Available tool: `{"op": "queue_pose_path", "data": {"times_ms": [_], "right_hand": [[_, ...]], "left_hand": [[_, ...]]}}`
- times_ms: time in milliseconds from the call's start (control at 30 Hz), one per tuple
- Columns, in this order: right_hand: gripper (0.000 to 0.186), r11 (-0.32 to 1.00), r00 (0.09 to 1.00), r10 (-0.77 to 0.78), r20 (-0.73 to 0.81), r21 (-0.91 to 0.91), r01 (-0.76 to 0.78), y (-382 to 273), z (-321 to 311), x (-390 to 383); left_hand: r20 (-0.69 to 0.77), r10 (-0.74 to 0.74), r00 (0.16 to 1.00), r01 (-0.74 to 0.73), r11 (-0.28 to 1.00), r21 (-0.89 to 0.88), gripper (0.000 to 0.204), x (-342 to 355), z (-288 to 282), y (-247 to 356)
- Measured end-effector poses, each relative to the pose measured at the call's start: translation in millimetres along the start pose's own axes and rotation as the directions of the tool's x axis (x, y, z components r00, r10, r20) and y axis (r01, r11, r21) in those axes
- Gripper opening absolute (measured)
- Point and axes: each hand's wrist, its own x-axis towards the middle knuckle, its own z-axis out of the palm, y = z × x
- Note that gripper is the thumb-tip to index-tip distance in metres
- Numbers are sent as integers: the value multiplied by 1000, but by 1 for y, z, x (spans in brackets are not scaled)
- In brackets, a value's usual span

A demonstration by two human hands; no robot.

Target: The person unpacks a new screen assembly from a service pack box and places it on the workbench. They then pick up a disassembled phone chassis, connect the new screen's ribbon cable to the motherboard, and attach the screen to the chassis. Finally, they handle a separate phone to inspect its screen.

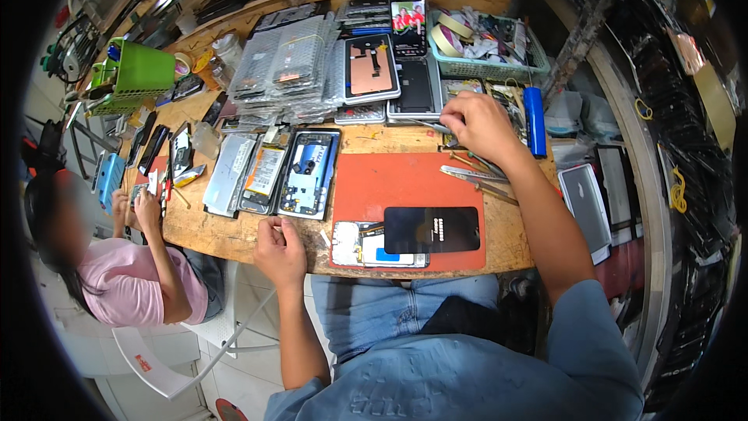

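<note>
A smartphone screen (456,229), black with small white lettering lit on it, lies on the orange mat (374,187). It overlaps an opened phone body (361,246) with its inner parts and a blue patch showing. My left hand (280,252) rests at the table's front edge, left of the mat, its fingers curled in with nothing visible in them. Beyond the mat my right hand (481,126) is closed in a pinch. A thin grey tool (428,125) reaches its fingertips; whether they grip it I cannot tell. Tweezers and screwdrivers (477,173) lie below that hand.
Opened phones (308,175) line the mat's left side. Behind them are stacked bubble-wrapped parts (284,62), a lit phone (408,23) and a teal basket (491,66). A blue cylinder (534,121) stands right. A person in pink (128,288) works at far left.
</note>
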Motion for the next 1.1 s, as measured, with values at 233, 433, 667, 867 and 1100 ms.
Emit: {"op": "queue_pose_path", "data": {"times_ms": [233, 433, 667, 867, 1100], "right_hand": [[5, 900, 988, -87, 130, -414, 134, -11, 47, -6], [2, 876, 983, -143, 114, -447, 179, -18, 54, 0], [14, 982, 994, -79, -76, -177, 64, -14, 32, -17], [24, 989, 961, 139, -237, 90, -121, -3, 23, -26], [13, 966, 932, 13, -361, 246, 82, 4, 23, -27]], "left_hand": [[-29, 46, 999, -45, 999, 23, 17, -3, 1, 2], [33, 7, 999, -8, 1000, 4, 11, 3, -2, 5], [245, 400, 883, -261, 853, -452, 7, 81, 39, 125], [592, 510, 624, -258, 850, -460, 24, 113, 120, 152], [652, 534, 538, -374, 844, -384, 16, 87, 109, 143]]}}
